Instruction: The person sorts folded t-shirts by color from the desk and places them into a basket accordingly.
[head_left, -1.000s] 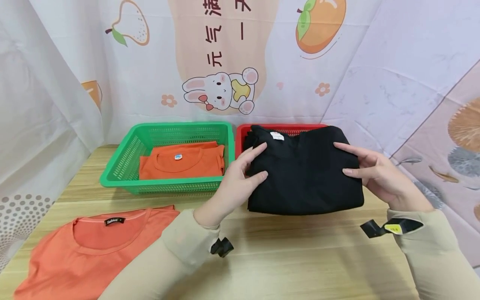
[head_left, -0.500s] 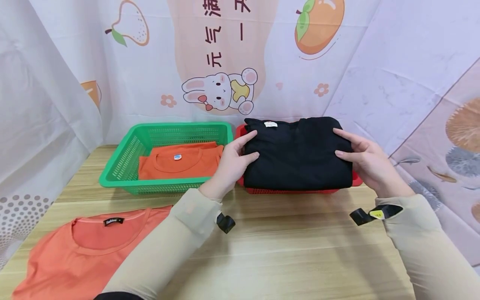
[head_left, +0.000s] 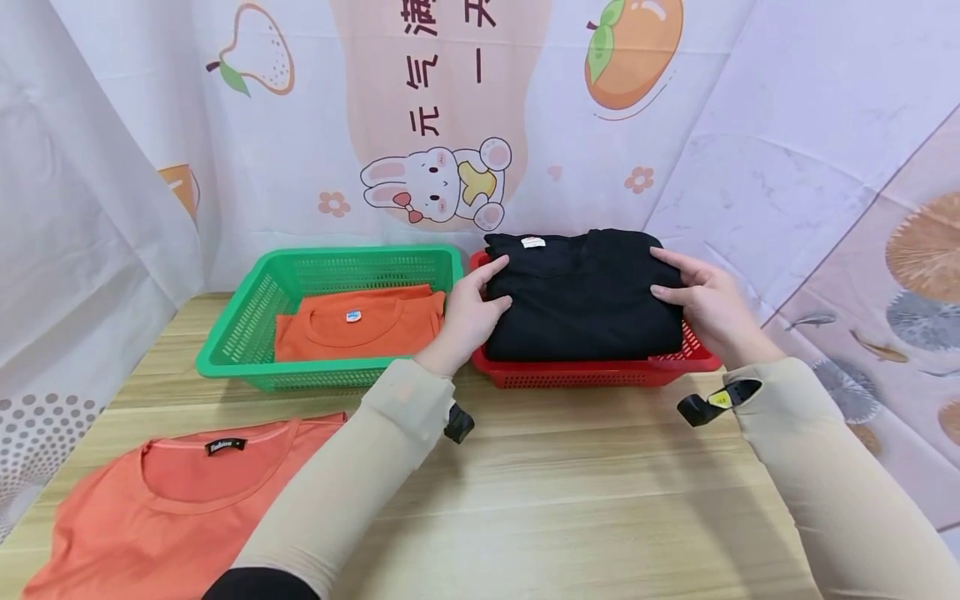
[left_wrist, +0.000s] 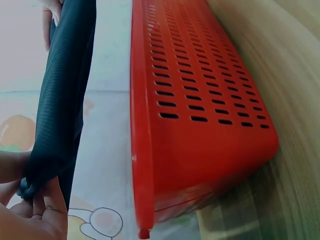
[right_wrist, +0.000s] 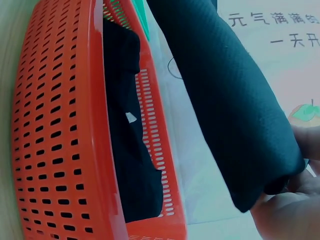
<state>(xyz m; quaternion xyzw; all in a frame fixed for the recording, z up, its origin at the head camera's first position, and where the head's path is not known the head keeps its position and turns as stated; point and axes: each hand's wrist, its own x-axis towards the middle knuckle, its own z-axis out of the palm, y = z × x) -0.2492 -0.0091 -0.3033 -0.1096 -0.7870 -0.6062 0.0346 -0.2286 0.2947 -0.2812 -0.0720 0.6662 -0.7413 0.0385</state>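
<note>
A folded black T-shirt (head_left: 581, 296) with a white neck label is held level above the red basket (head_left: 585, 374). My left hand (head_left: 467, 321) pinches its left edge, thumb on top and fingers beneath, as the left wrist view shows. At the opposite edge my right hand (head_left: 712, 304) grips the shirt in the same way. In the right wrist view a gap separates the held shirt (right_wrist: 225, 100) from the basket's rim. Another black garment (right_wrist: 132, 165) with a small white label lies inside that basket.
Left of the red basket stands a green basket (head_left: 330, 368) with a folded orange T-shirt (head_left: 367, 329) in it. A coral T-shirt (head_left: 202, 500) lies on the wooden table (head_left: 570, 500) at the front left. A printed curtain (head_left: 285, 167) hangs behind the baskets.
Both hands have carried the folded black T-shirt away from me and slightly left, over the red basket. The basket's front rim, hidden a second ago, now shows below the shirt.
</note>
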